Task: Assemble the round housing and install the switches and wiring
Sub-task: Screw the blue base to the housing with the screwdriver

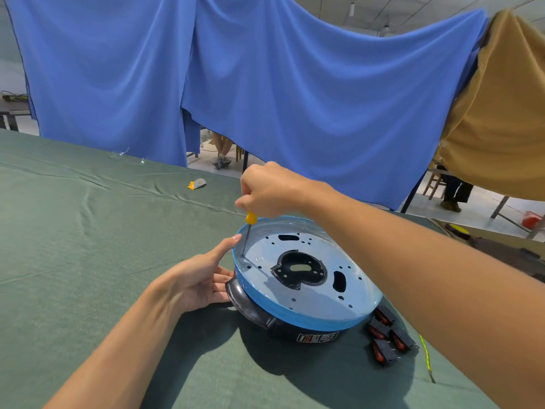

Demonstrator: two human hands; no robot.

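Observation:
The round housing [298, 312] lies on the table, a blue rim around a pale metal plate [265, 247] with holes and a black centre piece [300, 270]. My right hand [271, 190] grips a yellow-handled screwdriver [249, 228] held upright, its tip on the plate near the left rim. My left hand [200, 278] rests against the housing's left side with straight fingers, the forefinger touching the rim. Several black switches with red rockers [387, 335] lie to the right of the housing. A yellow-green wire [426, 355] lies beyond them.
A green cloth [88, 231] covers the table. A small yellow and grey object [197, 183] lies toward the far edge. Blue [265, 84] and tan [501, 113] cloths hang behind the table, with chairs and people's legs beyond.

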